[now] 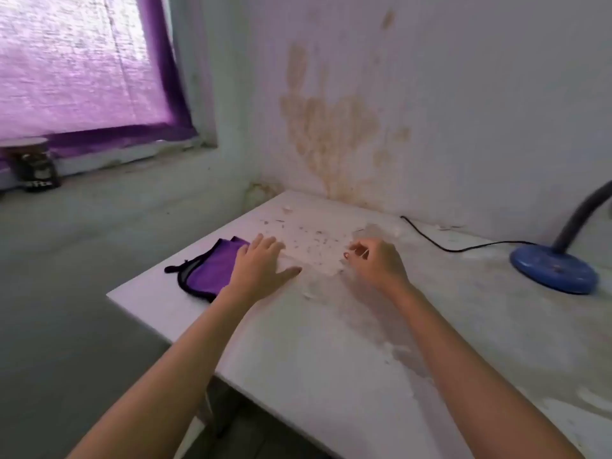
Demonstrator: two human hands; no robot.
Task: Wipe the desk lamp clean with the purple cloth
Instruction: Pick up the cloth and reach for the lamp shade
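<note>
A dark jar (36,165) stood on the sill at far left, below a window with a purple curtain (82,61). On the left edge of the white table (314,376) lay the purple cloth (212,270), black-trimmed and folded flat. The person's left hand (261,270) reached over its right side, palm down and fingers spread, the fingertips resting on or just above the table; no grip on the cloth was visible. The right hand (377,263) hovered near the middle of the table, fingers curled loosely inward, holding nothing that could be made out. At far right stood the desk lamp (553,270), blue-based with a dark bent neck, its black cord (447,243) trailing along the wall, well apart from both hands. Wiping appeared not yet begun: cloth unlifted, lamp untouched.
</note>
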